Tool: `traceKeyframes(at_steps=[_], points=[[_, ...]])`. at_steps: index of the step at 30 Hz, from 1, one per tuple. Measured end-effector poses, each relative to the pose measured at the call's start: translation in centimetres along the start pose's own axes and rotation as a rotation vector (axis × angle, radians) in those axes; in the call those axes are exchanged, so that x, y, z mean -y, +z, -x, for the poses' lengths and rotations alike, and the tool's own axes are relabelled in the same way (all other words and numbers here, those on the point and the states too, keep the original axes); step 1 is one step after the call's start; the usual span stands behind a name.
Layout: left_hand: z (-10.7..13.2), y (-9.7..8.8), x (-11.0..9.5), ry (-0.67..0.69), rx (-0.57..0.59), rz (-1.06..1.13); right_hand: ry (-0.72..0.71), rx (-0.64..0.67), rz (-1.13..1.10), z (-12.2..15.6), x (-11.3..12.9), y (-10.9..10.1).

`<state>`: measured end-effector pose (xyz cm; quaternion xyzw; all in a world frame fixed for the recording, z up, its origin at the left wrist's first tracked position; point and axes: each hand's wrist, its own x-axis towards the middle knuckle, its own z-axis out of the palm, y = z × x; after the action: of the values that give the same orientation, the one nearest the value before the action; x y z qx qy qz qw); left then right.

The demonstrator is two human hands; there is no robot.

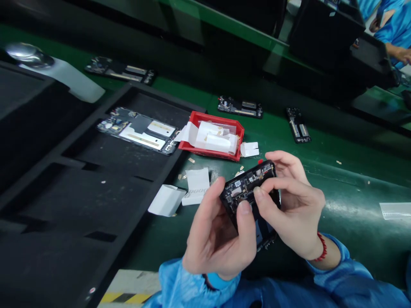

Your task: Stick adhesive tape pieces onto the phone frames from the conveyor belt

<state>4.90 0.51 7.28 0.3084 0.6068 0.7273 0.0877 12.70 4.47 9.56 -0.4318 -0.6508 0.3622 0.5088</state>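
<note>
An opened phone [253, 192] with its circuit board bare is held tilted in front of me. My left hand [221, 235] grips it along the left side, thumb on the face beside the board. My right hand [292, 201] holds the phone's right side. Its thumb and index fingertip come together on the board, and whatever tiny part may lie between them is hidden. Other fingers of that hand reach behind the upper right corner. Just beyond stands a red bin [210, 154] filled with white paper strips [215, 137].
A black tray [128, 201] on the left carries another opened phone [138, 130]. More opened phones [240, 107] lie farther back on the green bench [353, 184]. Paper scraps [167, 200] lie near the bin. A clear strip [394, 211] is at right; a co-worker's hand [400, 54] shows top right.
</note>
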Motion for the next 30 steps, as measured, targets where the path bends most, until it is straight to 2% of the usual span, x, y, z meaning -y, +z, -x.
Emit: traceKeyframes(at_steps=[6,11,17,24,27,30], points=[[-0.28,0.55,-0.12,0.056,-0.035,-0.034,-0.017,-0.014,-0.018,0.14,-0.02,0.16],[-0.54,0.54,-0.17,0.047,-0.021,-0.086,-0.017,-0.038,-0.025,0.41,-0.15,0.28],[-0.77,0.51,-0.22,0.01,0.003,-0.115,-0.048,0.015,-0.029,0.46,-0.23,-0.2],[-0.7,0.48,-0.06,0.013,0.02,-0.093,-0.061,0.013,-0.014,0.36,-0.28,-0.53],[-0.63,0.38,-0.12,-0.005,0.023,-0.116,-0.034,0.011,-0.048,0.2,-0.44,-0.55],[-0.55,0.37,-0.3,-0.013,0.02,-0.138,0.054,0.014,-0.114,0.07,-0.69,-0.39]])
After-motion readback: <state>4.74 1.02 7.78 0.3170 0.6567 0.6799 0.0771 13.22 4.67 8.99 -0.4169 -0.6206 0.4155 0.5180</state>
